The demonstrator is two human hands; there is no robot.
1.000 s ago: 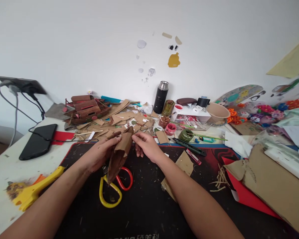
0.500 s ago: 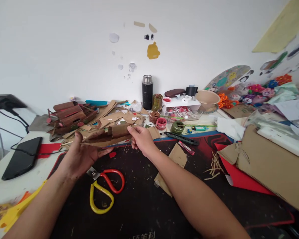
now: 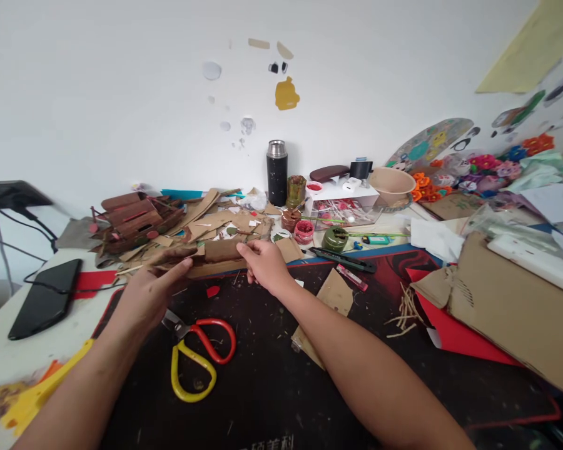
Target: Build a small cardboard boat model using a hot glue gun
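Note:
A brown-painted cardboard piece, folded along its length, is held up between my two hands over the far edge of the dark mat. My left hand grips its left end, thumb on the near side and fingers behind, partly hidden. At the right end, my right hand pinches the cardboard between thumb and fingers. Scissors with one red and one yellow handle lie on the mat below, close to my left wrist. A small red scrap rests on the mat under the piece.
A brown cardboard ship model and cardboard scraps lie at the back left. Behind stand a black thermos and paint jars, including a green one. A utility knife and a large cardboard sheet are right. A phone lies left.
My left hand, spread with the thumb up before, has turned and closed over the cardboard's left end. My right hand keeps its pinch, shifted slightly left. The view has moved a little.

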